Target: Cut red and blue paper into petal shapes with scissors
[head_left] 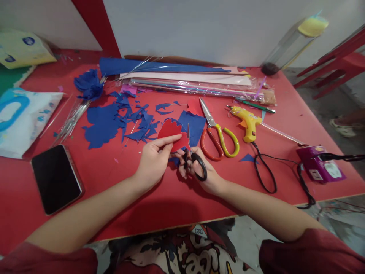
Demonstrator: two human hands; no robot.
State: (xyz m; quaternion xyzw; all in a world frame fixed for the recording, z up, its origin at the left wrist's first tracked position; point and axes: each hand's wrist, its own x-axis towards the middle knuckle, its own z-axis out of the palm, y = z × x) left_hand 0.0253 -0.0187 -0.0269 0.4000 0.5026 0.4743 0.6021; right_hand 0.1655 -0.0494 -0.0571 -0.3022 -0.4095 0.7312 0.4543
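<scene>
My left hand point(155, 158) pinches a red petal-shaped paper piece point(169, 130) with a wavy top edge, thumb and fingers pressed on it. Blue paper shows along the edge of the red piece. In my right hand point(209, 173) is a small pair of black-handled scissors point(202, 167), their blades upright at the right edge of the red piece. Behind my hands lie a blue paper square point(194, 123) and another red piece point(195, 105). Larger scissors point(219, 139) with red and yellow handles rest to the right, blades apart.
Blue paper scraps point(142, 123) and blue cut-outs point(101, 123) lie left of centre, near a blue paper flower point(89, 84) and wires point(72, 118). A phone point(56, 179) sits at left. On the right are a yellow glue gun point(247, 121), its cord, and a purple box point(321, 165).
</scene>
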